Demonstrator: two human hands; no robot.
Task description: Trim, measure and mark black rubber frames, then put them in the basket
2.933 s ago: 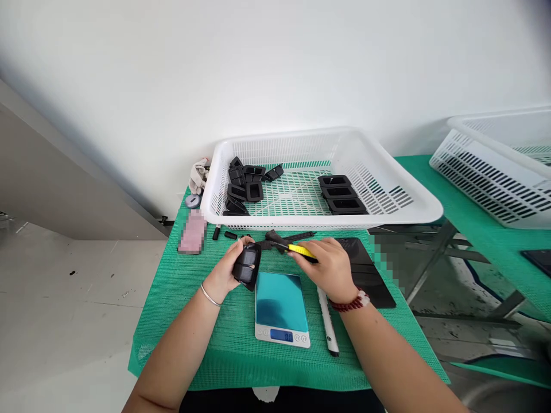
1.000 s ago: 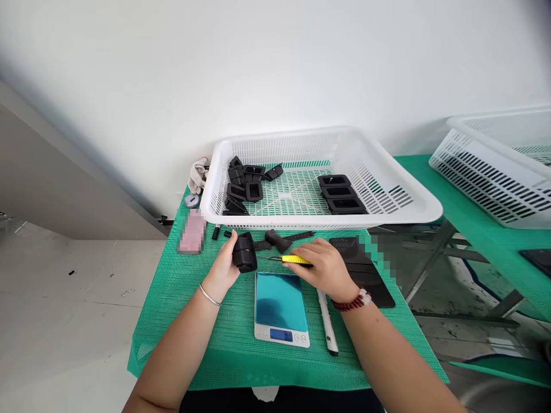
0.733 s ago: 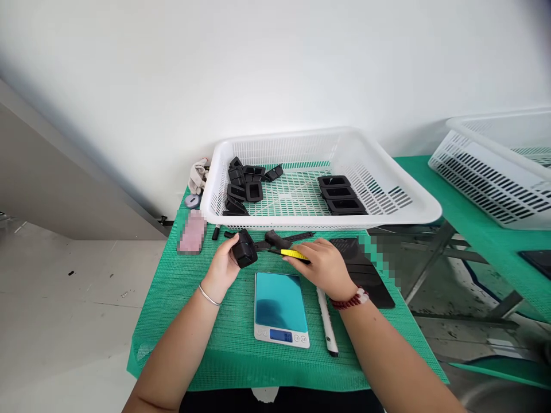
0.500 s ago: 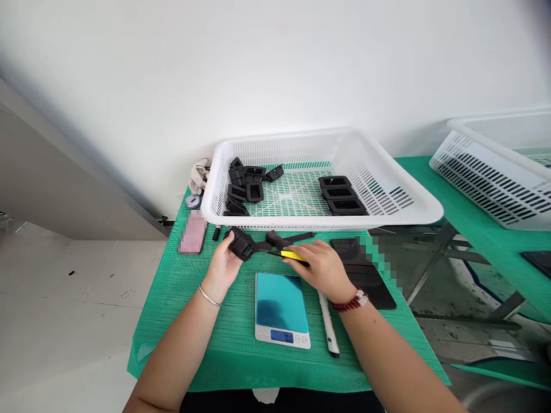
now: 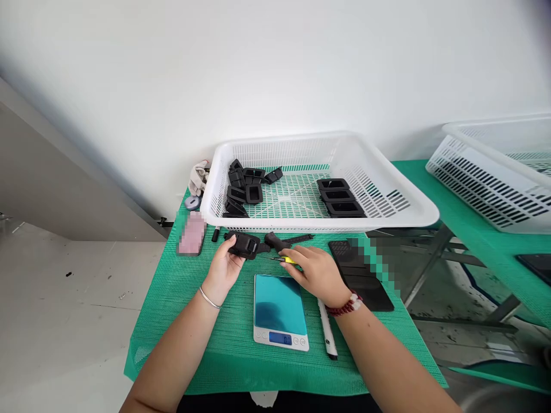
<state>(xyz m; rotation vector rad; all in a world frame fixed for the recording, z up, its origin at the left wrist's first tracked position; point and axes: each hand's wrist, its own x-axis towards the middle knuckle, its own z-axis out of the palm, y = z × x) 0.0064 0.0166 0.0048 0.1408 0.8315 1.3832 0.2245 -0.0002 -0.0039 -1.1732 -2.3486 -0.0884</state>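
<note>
My left hand (image 5: 224, 267) is closed on a black plastic part (image 5: 243, 245), a hollow rectangular piece with a raised flange, held above the green mesh cloth. My right hand (image 5: 316, 272) grips a yellow-handled knife (image 5: 289, 260) whose thin dark blade points left. The blade tip lies just right of the part, slightly below it, and appears apart from it. Behind the knife lie dark scraps (image 5: 275, 241) and a black strip (image 5: 299, 238) on the cloth. A digital scale (image 5: 280, 307) reading about zero sits below and between my hands.
A white basket (image 5: 297, 222) along the wall holds several black parts (image 5: 253, 194) at left and a stack (image 5: 341, 197) at right. A white pen-like tool (image 5: 328, 332), a black tablet-like slab (image 5: 365, 281) and a phone (image 5: 191, 234) lie around. Another basket (image 5: 482, 172) stands right.
My left hand has turned the black part so it lies more level. The knife has drawn back from the part, its blade now showing lower and separate. The view has shifted slightly.
</note>
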